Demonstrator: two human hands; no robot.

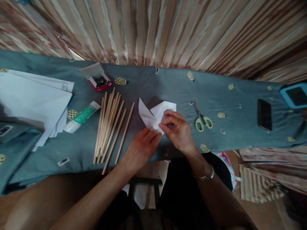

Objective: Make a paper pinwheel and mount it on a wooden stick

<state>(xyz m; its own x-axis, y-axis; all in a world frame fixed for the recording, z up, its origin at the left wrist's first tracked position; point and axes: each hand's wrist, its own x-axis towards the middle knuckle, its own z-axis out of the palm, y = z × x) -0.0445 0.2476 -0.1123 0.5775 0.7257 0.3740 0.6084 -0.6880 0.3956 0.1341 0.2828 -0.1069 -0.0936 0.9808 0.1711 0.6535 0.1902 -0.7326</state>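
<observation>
While both hands met over the middle of the counter (172, 88), the folded white paper (155, 118) lay directly ahead of the person, just beyond the fingertips and touching them. Its two flaps spread away from the near edge in an open V: the left one was narrow and pointed, its length slanting from the near middle toward the far left, and the right one was broader, reaching far and to the right. Because of that spread, no single long axis stood out for the whole sheet.

Neither hand was clearly nearer, since each was already in contact. The left hand (145, 142) lay low along the near edge, back upward, its fingers bent toward the right; whether it pinched the sheet or only pressed it could not be told, as its grip was hidden. The right hand (178, 131) stood higher at the right side, wrist raised, with thumb and index fingertip drawn close together on the paper near its centre and the other fingers curled above. The left forearm slanted in from the lower left, the right one from the lower right, so the fingertips came almost together.

Left of the paper, a loose stick (125, 132) lay apart from the bundle of sticks (107, 124), tilted far-right to near-left; the scissors (200, 116) rested to the right, near the right hand, blades pointing away.
</observation>
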